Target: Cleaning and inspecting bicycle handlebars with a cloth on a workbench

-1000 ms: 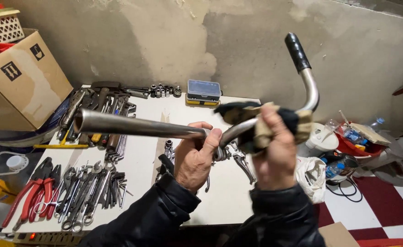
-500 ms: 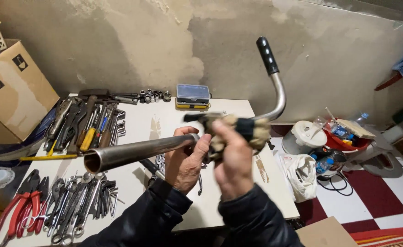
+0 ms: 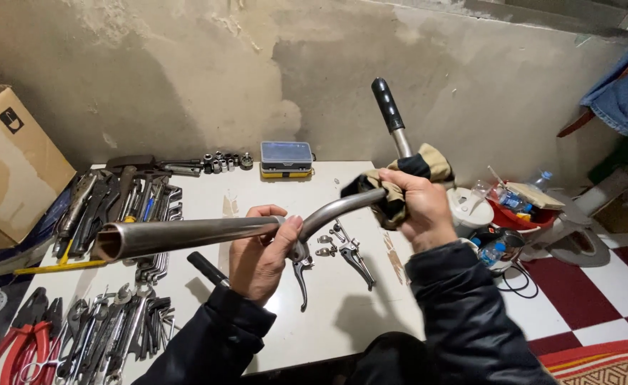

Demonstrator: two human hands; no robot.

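I hold a bent metal handlebar (image 3: 186, 235) over a white table (image 3: 342, 321). My left hand (image 3: 260, 257) grips the bar near its bend, its open tube end pointing left. My right hand (image 3: 417, 207) is wrapped around a tan and black rag (image 3: 428, 162) on the curved part further right. The bar's far end rises upright and ends in a black rubber grip (image 3: 387, 104). A silver brake lever (image 3: 301, 274) hangs under my left hand.
Wrenches and pliers (image 3: 107, 335) lie on the table's left side, loose brake levers (image 3: 349, 253) in the middle, sockets (image 3: 221, 162) and a small parts case (image 3: 286, 158) by the wall. A cardboard box (image 3: 11, 171) stands left. Buckets and bottles (image 3: 499, 214) sit right.
The handlebar has swung so its gripped end stands more upright. My right hand with the rag has slid right along the curve. The view has shifted slightly.
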